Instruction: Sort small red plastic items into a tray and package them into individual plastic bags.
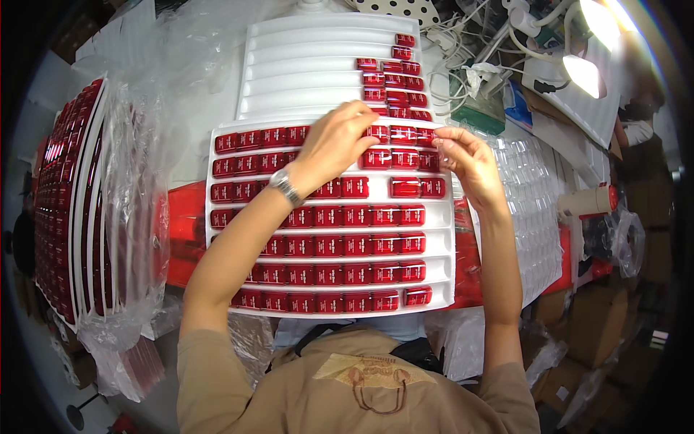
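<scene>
Evidently, red blocks (356, 216) mostly filled the near tray (439, 249), gaps remaining; the far tray (303, 65), beyond it, was largely bare. At the near tray's farthest row, left hand (332, 143) and right hand (468, 159) had bent fingers, grip unclear.

- glossy plastic on red blocks (356, 215)
- smooth plastic in front tray (438, 249)
- crinkly clear plastic in wrap (139, 188)
- shiny metal in watch (286, 186)
- matt cloth in shirt (289, 387)

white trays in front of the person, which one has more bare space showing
The far tray: red pieces sit only toward its right side, leaving its left bare. The nearer tray has them along every row.
</scene>
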Available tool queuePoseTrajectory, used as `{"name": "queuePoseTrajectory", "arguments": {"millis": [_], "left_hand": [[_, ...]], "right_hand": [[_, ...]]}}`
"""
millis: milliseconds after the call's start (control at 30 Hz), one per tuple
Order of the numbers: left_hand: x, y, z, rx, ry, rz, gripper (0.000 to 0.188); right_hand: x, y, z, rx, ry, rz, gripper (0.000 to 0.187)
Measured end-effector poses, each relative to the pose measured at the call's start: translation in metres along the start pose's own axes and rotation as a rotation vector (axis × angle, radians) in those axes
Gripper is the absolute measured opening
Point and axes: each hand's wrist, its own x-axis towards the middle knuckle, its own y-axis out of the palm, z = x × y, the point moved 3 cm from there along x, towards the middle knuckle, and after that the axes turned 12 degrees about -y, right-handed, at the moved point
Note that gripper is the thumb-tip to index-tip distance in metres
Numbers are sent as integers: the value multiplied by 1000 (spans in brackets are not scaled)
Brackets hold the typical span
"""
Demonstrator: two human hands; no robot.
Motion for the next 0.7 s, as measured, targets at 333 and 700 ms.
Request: {"name": "queuePoseTrajectory", "arguments": {"millis": [333, 700], "left_hand": [[-52, -33, 2, 27, -134, -24, 33], [-52, -46, -10, -33, -127, -129, 22]], "right_hand": [[-12, 76, 8, 116, -424, 14, 8], [-2, -33, 25, -951, -570, -114, 17]]}}
